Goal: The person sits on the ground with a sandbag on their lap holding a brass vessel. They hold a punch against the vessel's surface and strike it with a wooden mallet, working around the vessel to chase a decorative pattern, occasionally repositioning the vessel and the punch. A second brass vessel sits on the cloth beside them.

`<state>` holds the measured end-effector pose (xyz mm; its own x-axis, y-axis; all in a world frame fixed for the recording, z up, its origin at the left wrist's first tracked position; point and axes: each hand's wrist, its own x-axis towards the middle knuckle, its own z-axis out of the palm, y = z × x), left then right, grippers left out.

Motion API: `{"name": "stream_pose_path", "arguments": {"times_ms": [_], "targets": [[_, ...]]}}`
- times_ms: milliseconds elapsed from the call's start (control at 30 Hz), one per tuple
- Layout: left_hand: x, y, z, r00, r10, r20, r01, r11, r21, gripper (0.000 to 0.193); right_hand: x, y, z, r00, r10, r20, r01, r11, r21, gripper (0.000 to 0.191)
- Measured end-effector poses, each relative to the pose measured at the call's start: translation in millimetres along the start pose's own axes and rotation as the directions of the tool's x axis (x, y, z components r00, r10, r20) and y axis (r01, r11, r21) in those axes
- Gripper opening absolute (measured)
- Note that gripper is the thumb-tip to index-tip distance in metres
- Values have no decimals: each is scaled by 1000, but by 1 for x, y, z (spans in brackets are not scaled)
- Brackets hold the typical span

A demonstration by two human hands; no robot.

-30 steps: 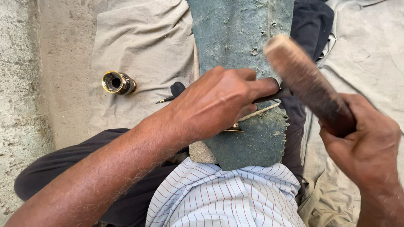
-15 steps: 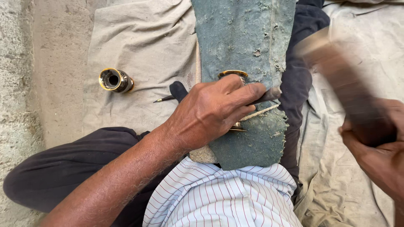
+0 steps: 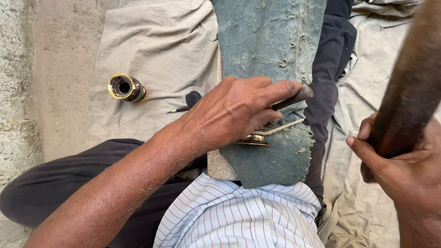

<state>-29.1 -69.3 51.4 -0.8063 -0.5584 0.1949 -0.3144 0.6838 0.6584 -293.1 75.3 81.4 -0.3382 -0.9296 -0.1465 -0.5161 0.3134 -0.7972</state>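
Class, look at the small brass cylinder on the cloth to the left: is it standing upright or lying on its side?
On its side. The brass cylinder lies on the cloth, its round open end facing sideways.

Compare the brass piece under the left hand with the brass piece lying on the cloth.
The brass piece under the left hand rests on the blue-green padded board, mostly hidden by the left hand; the brass piece on the cloth lies in full view, untouched. The first shows only a flat flared rim; the second lies on its side, its dark hollow mouth showing. Both are shiny yellow metal.
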Motion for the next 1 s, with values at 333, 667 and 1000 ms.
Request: {"name": "stream_pose_path", "arguments": {"times_ms": [333,667,1000], "targets": [[-5,7,3,994,-93,-60,88,992,-85,44,32,-6,-12,991,-76,111,114,913,-392,43],[-29,11,15,962,-84,-260,38,983,-180,38,24,-4,-31,978,-3,208,131,786,-604,41],[-30,0,24,934,-99,-344,6,965,-261,36,22,5,-46,977,81,195,67,757,-650,38]]}}
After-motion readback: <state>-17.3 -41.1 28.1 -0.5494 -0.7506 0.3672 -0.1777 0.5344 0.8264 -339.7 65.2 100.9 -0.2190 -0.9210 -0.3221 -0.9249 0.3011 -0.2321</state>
